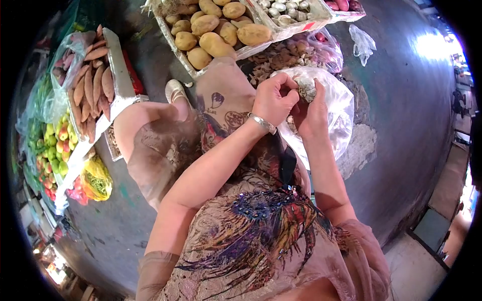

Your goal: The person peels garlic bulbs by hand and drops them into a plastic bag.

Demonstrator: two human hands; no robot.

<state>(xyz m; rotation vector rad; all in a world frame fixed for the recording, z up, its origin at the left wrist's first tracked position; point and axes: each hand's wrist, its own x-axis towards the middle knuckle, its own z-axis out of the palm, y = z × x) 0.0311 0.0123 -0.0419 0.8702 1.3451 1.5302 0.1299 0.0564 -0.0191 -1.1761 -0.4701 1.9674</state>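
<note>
A greyish-white garlic bulb (306,89) sits in my right hand (312,113), between the thumb and the curled fingers. My left hand (273,98), with a silver bracelet at its wrist, is closed in a pinch against the bulb's near left side. Its fingertips are partly hidden, so I cannot tell what bit they grip. Under both hands a white plastic bag (339,100) lies open, with brownish pieces partly showing inside. Just beyond the hands is a heap of dry brown peelings (273,60).
Ahead stand a crate of potatoes (213,42), a box of garlic bulbs (286,10) and some red onions (344,5). Sweet potatoes (90,85) and green-red fruit (60,140) are at the left. A clear plastic bag (361,44) lies on the grey floor (401,100).
</note>
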